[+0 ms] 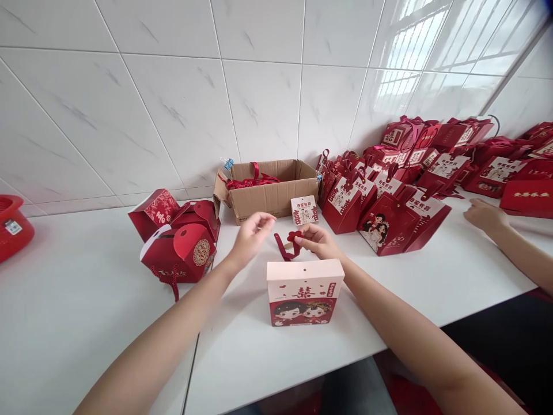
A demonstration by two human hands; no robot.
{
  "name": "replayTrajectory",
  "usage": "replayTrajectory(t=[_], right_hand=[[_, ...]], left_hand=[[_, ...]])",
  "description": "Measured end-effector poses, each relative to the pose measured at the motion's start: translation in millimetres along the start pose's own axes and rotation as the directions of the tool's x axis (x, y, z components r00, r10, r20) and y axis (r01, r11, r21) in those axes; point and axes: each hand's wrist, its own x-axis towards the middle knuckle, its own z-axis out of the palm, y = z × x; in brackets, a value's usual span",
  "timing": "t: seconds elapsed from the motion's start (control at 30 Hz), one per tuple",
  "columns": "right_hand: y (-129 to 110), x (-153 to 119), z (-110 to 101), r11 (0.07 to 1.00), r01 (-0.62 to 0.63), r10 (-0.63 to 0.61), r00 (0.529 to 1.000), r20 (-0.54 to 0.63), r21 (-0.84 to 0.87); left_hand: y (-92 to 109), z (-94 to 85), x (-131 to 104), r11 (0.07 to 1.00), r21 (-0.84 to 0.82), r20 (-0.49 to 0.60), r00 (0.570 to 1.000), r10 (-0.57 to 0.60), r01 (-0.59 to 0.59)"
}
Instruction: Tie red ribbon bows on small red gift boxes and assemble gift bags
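Head view: a worker sits at a white table (233, 369), both bare forearms reaching forward over it.
Right hand (317, 239): thumb and fingers pinch a red ribbon (283, 246) at its bunched, looped part.
Ribbon: just beyond the box, its strap end hanging in a bend towards the left hand.
Left hand (253, 237): raised near the ribbon, apart from it; fingers loosely bent. Whether the fingertips meet, I cannot tell.
Box (303, 294): upright on the table between the forearms; pale pink above, red below, two cartoon figures on the front.
Card (305, 211): white with red print, standing before the carton, beyond the right hand.
Carton (268, 203): brown, open-topped, against the tiled wall (263, 104); red material inside, a blue clip (228, 164) at its left corner.
Left side: red gift boxes (178, 251) grouped close together, one with a corded handle; a red basin (15, 227) at the table's far left.
Right side: red bags (348, 202) packed in rows, several with white printed fronts and ribbon handles.
Co-worker: one hand (486, 216) on the table beside the bags; finger contact unclear from where I stand.
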Motion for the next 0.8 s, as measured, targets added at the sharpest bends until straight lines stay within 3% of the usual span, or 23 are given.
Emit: replayTrajectory(t=[0.03, 0.1, 0.17, 0.23, 0.27, 0.4, 0.53, 0.8], right_hand=[[-1.5, 0.1, -0.4, 1.0, 0.024, -0.024, 0.998, -0.051, -0.001], [-4.4, 0.2, -1.3, 0.998, 0.06, -0.061, 0.987, -0.148, -0.01], [-6.3, 0.1, -2.1, 0.997, 0.077, -0.079, 0.976, -0.205, -0.018], [-6.5, -0.2, -2.6, 0.995, 0.095, -0.096, 0.972, -0.212, -0.015], [-5.9, -0.4, -2.9, 0.994, 0.106, -0.106, 0.973, -0.205, -0.011], [-0.6, -0.6, -4.3, 0.993, 0.12, -0.117, 0.977, -0.18, 0.008], [2.9, 0.3, -6.6, 0.991, 0.136, -0.136, 0.971, -0.195, -0.011], [-0.1, 2.0, -8.2, 0.989, 0.141, -0.126, 0.954, -0.274, 0.036]], left_hand=[[14.6, -9.1, 0.2, 0.999, -0.034, -0.047, 0.999, 0.016, -0.018], [49.3, -25.8, -6.6, 0.994, -0.041, -0.009, 0.994, 0.106, -0.106], [83.9, -35.8, -21.5, 0.98, 0.073, 0.2, 0.966, 0.165, -0.183], [109.1, -36.7, -38.8, 0.951, 0.224, 0.459, 0.884, 0.087, -0.211], [116.4, -34.1, -46.2, 0.939, 0.277, 0.502, 0.864, 0.041, -0.206], [115.3, -16.3, -57.6, 0.962, 0.269, 0.576, 0.809, -0.116, -0.053], [102.2, -9.6, -51.2, 0.979, 0.171, 0.562, 0.806, -0.187, 0.108], [96.6, -13.9, -46.1, 0.979, 0.194, 0.53, 0.833, -0.158, 0.063]])
